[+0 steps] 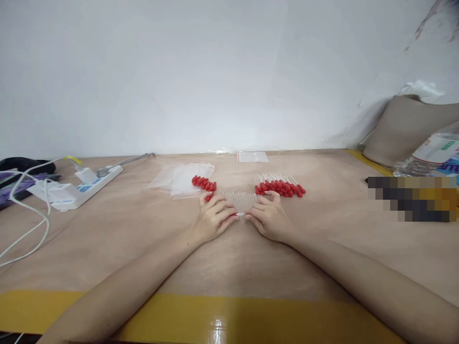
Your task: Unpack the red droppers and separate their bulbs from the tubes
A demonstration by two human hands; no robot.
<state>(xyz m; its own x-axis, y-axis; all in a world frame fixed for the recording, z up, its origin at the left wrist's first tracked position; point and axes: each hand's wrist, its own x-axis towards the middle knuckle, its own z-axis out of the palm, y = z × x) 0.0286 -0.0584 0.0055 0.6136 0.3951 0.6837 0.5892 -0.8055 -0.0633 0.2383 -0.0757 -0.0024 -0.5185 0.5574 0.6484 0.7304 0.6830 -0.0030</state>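
Note:
My left hand (215, 217) is closed, with thumb and fingertips on a small red rubber cap (235, 215) at one end of a thin clear tube (241, 215). Opposite it, my right hand (268, 217) pinches the same tube, which lies crosswise between the hands. Just behind the fingers is a row of clear tubes (241, 200), side by side. Loose red caps (202, 182) are heaped beyond my left hand. Past my right hand lies a pile of droppers (281, 187), clear tubes with red caps facing me.
Flat clear plastic bags (188, 180) are stacked behind the left heap, and a small bag (253, 157) lies by the wall. A power strip (79, 191) with white cables is at left. A plastic bottle (426, 153) and a brown roll (405, 124) are at right.

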